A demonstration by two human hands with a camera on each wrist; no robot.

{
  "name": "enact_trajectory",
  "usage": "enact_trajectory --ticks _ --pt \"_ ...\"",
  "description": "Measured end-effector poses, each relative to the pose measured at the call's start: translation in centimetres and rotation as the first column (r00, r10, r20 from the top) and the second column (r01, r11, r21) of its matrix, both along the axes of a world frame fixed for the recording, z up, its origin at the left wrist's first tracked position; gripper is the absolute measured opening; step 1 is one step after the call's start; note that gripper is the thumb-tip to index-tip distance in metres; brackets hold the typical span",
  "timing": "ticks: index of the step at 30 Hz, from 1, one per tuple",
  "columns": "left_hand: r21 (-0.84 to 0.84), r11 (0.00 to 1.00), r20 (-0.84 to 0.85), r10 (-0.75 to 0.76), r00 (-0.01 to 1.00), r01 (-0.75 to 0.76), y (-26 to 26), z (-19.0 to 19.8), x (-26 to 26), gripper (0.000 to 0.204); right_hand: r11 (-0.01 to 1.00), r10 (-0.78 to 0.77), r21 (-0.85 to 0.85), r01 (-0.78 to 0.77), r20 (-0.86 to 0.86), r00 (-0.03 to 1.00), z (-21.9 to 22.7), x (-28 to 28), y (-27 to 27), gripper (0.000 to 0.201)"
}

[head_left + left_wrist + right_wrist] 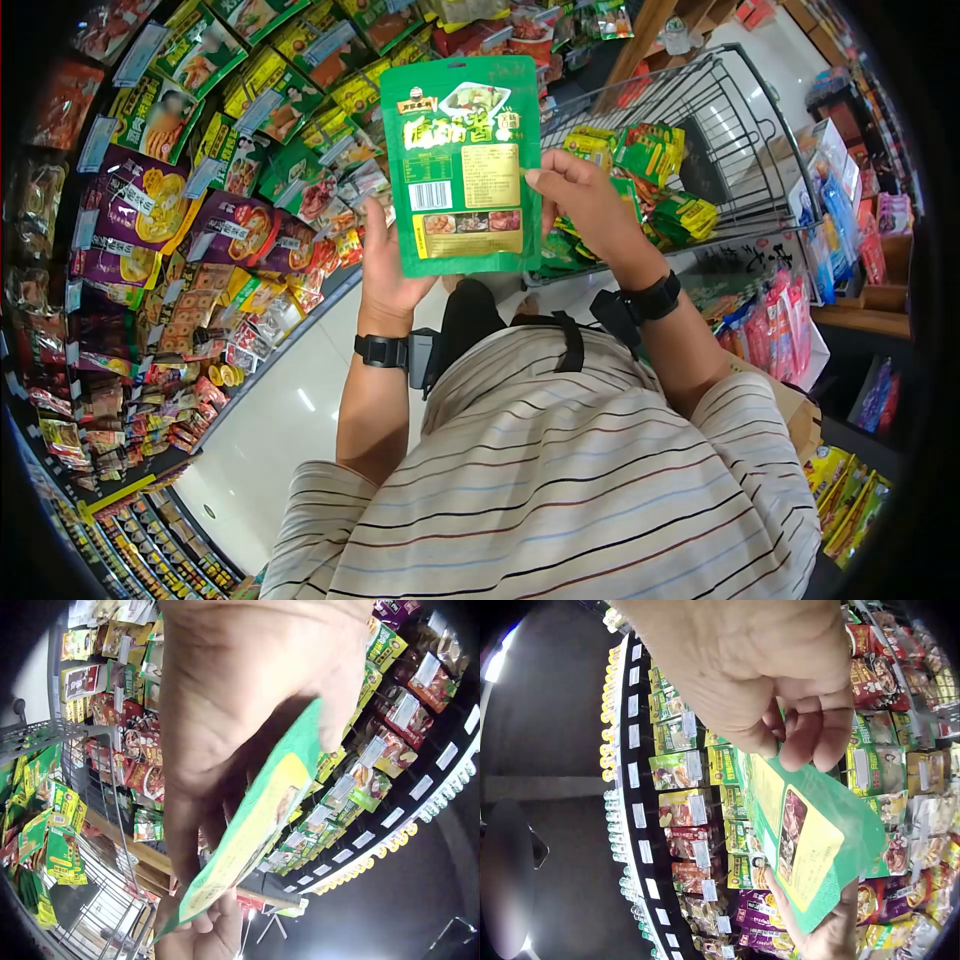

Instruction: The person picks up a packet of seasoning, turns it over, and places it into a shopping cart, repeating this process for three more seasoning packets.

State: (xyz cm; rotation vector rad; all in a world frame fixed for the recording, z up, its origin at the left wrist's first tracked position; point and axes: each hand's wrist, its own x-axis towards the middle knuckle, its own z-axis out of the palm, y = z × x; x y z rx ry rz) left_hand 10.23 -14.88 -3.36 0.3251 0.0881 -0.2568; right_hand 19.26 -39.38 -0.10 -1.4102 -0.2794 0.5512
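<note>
A flat green food pouch [465, 160] is held upright in front of the chest, its printed back with a barcode facing the head camera. My right hand [597, 210] pinches its right edge between thumb and curled fingers. Behind the pouch's lower left side lies my left hand [392, 280], its thumb pointing up along the left edge. The left wrist view has the pouch [255, 817] nearly edge-on, with the left hand's long fingers stretched behind it. Its glossy lower part [802, 840] shows below my right hand in the right wrist view.
Shelves with rows of packets and price tags fill the left side, including purple bags [140, 205]. A wire shopping cart [740, 150] stands ahead on the right, with several green and yellow packets [650, 150] in it. Pink packaged goods [780, 320] hang at the right.
</note>
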Motion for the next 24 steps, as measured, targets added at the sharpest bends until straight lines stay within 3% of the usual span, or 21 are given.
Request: enact_trajectory --ticks 3,12,24 --pt "0.045 0.999 0.001 -0.001 1.000 0.001 0.1 0.1 -0.2 0.079 0.999 0.001 -0.036 -0.001 0.010 1.000 -0.2 0.0 -0.1 0.017" --pt "0.148 0.986 0.010 0.077 0.997 -0.077 -0.4 -0.7 0.5 0.051 1.000 -0.013 0.021 0.014 -0.014 1.000 -0.5 0.2 -0.5 0.017" --pt "0.213 0.974 0.003 0.076 0.997 -0.075 -1.0 -0.6 1.3 0.049 0.999 0.041 -0.016 -0.042 -0.032 0.999 0.5 0.5 -1.4 0.021"
